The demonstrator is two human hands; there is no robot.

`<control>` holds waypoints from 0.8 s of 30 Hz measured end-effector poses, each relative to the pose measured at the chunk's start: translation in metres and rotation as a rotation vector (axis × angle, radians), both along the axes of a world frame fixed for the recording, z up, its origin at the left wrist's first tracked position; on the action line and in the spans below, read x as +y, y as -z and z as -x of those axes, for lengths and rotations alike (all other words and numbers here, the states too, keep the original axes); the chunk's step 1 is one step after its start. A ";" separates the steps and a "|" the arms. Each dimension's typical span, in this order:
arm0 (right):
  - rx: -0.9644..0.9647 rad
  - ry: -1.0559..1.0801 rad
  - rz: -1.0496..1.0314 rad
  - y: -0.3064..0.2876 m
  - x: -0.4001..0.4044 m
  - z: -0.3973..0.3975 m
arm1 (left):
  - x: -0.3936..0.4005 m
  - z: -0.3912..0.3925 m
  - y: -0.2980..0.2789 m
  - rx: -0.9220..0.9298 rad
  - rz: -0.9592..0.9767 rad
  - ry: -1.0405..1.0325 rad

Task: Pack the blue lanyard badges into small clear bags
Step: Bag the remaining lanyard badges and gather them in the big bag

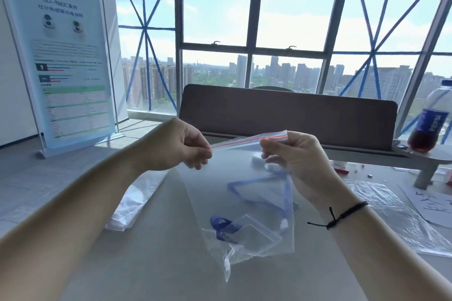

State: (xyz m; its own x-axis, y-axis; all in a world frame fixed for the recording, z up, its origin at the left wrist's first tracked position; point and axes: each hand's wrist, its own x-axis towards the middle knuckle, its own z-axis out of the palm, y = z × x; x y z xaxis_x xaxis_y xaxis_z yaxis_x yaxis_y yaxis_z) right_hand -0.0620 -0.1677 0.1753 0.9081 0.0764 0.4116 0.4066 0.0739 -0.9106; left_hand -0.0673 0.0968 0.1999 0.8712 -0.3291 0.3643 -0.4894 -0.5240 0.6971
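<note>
A small clear zip bag with a red seal line hangs in the air above the grey table. My left hand pinches the left end of its top edge. My right hand pinches the right end of that edge. Inside the bag lies a blue lanyard, looped, with a blue clip and a clear badge sleeve near the bottom. The bag's lower corner trails down toward the table.
More clear plastic bags lie on the table at the left and at the right. An acrylic sign stand is at the back left. A dark desk riser stands behind, with a cola bottle at its right end. Papers lie at far right.
</note>
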 end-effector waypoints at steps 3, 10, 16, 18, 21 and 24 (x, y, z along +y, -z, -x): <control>0.003 -0.036 -0.019 0.002 0.003 -0.001 | 0.016 0.001 0.006 0.026 0.058 -0.011; 0.145 -0.139 -0.261 0.004 0.044 -0.009 | 0.041 -0.009 0.043 0.110 0.458 -0.045; 0.209 -0.185 -0.425 -0.005 0.083 -0.028 | 0.043 -0.006 0.141 0.488 0.507 0.052; 0.220 -0.156 -0.457 -0.009 0.089 -0.037 | 0.044 -0.006 0.166 0.500 0.449 0.006; 0.237 -0.098 -0.501 -0.009 0.090 -0.052 | 0.061 -0.007 0.178 0.584 0.538 -0.119; 0.272 -0.050 -0.514 -0.001 0.088 -0.068 | 0.086 -0.005 0.177 0.631 0.684 -0.173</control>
